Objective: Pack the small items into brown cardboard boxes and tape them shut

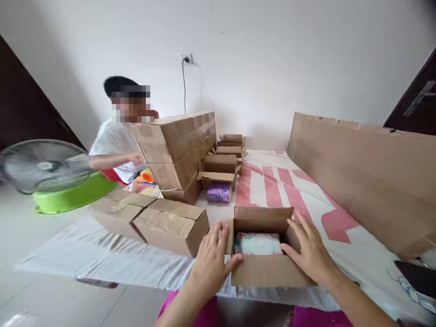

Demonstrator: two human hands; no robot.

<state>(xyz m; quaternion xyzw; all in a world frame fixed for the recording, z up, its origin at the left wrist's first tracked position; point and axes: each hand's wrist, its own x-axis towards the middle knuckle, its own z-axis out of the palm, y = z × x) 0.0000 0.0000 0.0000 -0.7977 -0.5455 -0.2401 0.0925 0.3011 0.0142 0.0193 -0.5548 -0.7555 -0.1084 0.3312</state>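
A small open cardboard box (pixel 262 270) sits right in front of me on a plastic sheet, with a white and pink packet (pixel 259 244) inside it. My left hand (pixel 211 261) presses on the box's left flap, fingers stretched out and thumb on the near edge. My right hand (pixel 308 250) lies flat against the right flap, fingers spread. Neither hand holds anything.
Two taped boxes (pixel 163 222) lie to the left. A tall stack of sealed boxes (pixel 177 150) and several small open boxes (pixel 221 165) stand behind, with a purple packet (pixel 219 192). A large cardboard sheet (pixel 368 172) leans at right. A person in white sits at back left near a fan (pixel 44 165) and green basin (pixel 73 195).
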